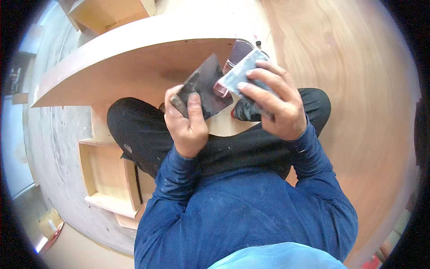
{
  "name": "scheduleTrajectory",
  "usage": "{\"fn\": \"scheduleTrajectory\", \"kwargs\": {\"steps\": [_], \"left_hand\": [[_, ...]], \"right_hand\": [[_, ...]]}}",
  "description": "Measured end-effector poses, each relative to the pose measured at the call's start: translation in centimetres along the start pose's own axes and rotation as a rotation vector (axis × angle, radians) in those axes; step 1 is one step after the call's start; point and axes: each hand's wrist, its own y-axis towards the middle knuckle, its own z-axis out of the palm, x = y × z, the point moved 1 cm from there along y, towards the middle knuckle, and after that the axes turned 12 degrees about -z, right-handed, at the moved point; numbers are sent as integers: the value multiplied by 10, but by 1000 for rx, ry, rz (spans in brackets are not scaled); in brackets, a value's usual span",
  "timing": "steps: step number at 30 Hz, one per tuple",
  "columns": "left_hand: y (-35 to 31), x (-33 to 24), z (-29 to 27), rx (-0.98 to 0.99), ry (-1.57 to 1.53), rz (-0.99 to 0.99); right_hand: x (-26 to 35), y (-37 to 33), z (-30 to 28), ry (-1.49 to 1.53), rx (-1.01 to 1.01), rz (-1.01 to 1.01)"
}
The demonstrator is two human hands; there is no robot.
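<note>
- Wood sheet [367,134], 3 o'clock: a broad pale surface, lying well clear of both hands.
- Curved board [148,54], 10 to 12 o'clock: its underside faces the person's folded legs [139,123] (a posture that presumably leaves both hands free).
- Open wooden box [107,175], 8 o'clock: beside the left knee, untouched.
- Right hand [284,107], 2 o'clock: fingers spread over the upper face of a pale grey pad; thumb hidden. The spread probably keeps the pad flat.
- Left hand [188,130], near the centre toward 9 o'clock: closed narrowly on a dark plate, thumb in front, fingers curled behind. Gripping one edge apparently leaves the broad face free.
- Dark plate [204,83], 12 o'clock: tilted.
- Grey pad [242,74], 1 o'clock: slanting toward the plate; contact cannot be told.
- Pinkish piece [220,89], 12 o'clock: between plate and pad.
</note>
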Motion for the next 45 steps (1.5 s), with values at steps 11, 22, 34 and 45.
{"fn": "scheduleTrajectory", "kwargs": {"steps": [11,22,34,45], "left_hand": [[9,-11,-2,-338,-422,76],[12,17,-2,217,-687,-494],[8,-12,8,-39,-380,-292],[14,-7,8,146,-732,-533]], "right_hand": [[-2,-31,46,282,83,44],[1,-35,49,354,-208,96],[-1,-7,-13,34,-73,21],[6,-8,20,167,-125,-54]]}}
